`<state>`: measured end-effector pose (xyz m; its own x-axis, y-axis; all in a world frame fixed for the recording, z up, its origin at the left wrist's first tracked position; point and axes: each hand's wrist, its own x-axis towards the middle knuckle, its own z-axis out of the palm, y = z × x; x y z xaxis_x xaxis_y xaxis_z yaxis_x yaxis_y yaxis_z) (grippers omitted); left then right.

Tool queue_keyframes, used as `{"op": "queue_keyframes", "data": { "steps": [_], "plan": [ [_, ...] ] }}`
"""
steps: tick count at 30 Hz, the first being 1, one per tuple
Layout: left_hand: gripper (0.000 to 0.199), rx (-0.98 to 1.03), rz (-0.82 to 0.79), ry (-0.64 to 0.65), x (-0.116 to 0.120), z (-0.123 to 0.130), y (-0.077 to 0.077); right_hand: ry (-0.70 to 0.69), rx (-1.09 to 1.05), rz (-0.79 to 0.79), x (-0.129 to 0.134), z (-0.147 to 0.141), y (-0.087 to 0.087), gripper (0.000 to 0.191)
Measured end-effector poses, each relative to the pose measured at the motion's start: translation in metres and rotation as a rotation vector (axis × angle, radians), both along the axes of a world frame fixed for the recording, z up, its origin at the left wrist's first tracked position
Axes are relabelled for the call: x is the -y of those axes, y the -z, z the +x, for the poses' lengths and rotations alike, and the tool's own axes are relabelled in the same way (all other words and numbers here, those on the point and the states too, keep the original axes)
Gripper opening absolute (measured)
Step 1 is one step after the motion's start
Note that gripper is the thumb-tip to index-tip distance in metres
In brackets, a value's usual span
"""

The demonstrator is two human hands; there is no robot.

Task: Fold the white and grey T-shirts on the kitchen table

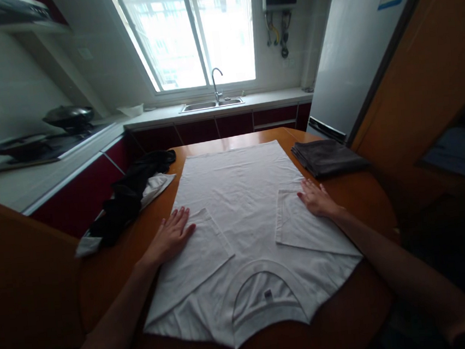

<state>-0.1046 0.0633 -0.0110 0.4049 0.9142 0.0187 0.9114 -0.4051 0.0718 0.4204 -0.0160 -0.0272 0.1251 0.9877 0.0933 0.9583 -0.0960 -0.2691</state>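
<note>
A white T-shirt (243, 195) lies spread on the wooden table (366, 200), its collar toward me and its hem at the far side. Both sleeves are folded inward over the body. My left hand (173, 235) rests flat at the outer edge of the left sleeve, fingers spread. On the other side, my right hand (316, 196) lies flat at the outer edge of the right sleeve, fingers stretched away from me. Neither hand grips the cloth. Slight wrinkles run across the shirt's body and near the collar.
A folded dark grey cloth (329, 157) sits at the table's right. Black and white garments (130, 198) lie heaped along its left edge. Beyond stand a counter with a sink (199, 106), a stove with a pan (68, 116), and a refrigerator (347, 48).
</note>
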Motion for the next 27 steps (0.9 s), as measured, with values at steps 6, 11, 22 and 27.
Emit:
{"op": "queue_keyframes", "data": {
  "steps": [6, 11, 22, 27],
  "plan": [
    [0.075, 0.056, 0.029, -0.017, 0.0027, 0.0005, -0.0071, 0.033, -0.022, 0.046, -0.0032, 0.0065, -0.0034, 0.070],
    [0.077, 0.041, 0.034, -0.058, 0.0024, -0.0008, -0.0062, 0.013, 0.004, 0.023, -0.0042, 0.0068, -0.0017, 0.070],
    [0.075, 0.046, 0.030, -0.076, -0.0002, -0.0035, -0.0022, 0.010, 0.017, 0.029, -0.0061, 0.0044, 0.0016, 0.069],
    [0.075, 0.057, 0.045, -0.070, 0.0022, -0.0004, -0.0059, 0.021, 0.000, 0.035, -0.0073, 0.0056, 0.0029, 0.068]
  ]
}}
